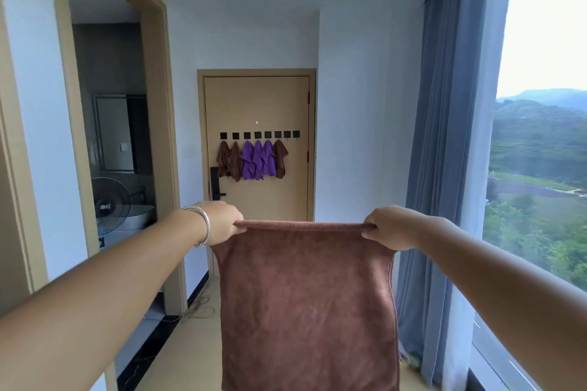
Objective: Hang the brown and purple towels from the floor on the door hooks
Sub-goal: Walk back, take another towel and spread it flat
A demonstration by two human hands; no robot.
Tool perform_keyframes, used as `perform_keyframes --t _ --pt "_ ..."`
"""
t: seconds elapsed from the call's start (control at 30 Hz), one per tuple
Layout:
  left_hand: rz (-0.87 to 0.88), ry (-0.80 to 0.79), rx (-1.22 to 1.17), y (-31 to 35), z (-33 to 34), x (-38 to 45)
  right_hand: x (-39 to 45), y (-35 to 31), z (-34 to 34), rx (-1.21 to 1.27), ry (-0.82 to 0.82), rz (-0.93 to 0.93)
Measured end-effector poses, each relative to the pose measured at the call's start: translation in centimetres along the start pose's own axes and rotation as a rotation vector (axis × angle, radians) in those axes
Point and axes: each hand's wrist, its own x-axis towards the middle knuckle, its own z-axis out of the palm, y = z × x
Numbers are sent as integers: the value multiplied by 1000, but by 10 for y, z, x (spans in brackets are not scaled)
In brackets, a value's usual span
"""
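Brown towel (309, 301), microfibre, one item: stretched flat between both hands and hanging straight down below them, its top edge drawn taut.

Door (257, 105), tan wood, well beyond the hands and straight ahead at the end of the corridor.

Hung towels, six items: brown towels at the left (229, 160), three purple towels (258, 160) in the middle, one further brown towel at the right (280, 157), all above the level of the hands.

Door hooks (259, 135), black, a row of eight; the two at the right end look free (291, 134).

Left hand (222, 222), bracelet at the wrist: pinches the top left corner of the held towel.

Right hand (386, 227): grips the top right corner; the two hands are held wide apart.

Step in hand, as judged: carrying a spread towel to the door. Next move calls for walking closer, gathering the top edge or finding a loop, and lifting it onto a free hook.
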Motion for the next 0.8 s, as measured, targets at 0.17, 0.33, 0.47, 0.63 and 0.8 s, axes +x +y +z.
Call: perform_keyframes --t 0.17,0.33,0.47,0.63,0.8 --pt "-1 7 -23 -45 22 53 72 -17 11 7 -10 4" --pt "-27 -1 -62 -107 46 110 158 -48 21 38 -11 -12" --pt "-28 -1 -63 -152 56 149 215 -70 21 15 8 -21" --pt "-36 37 -85 -197 66 184 272 -86 15 18 23 -33" --pt "-49 59 -73 -230 80 213 326 -97 17 8 26 -55"
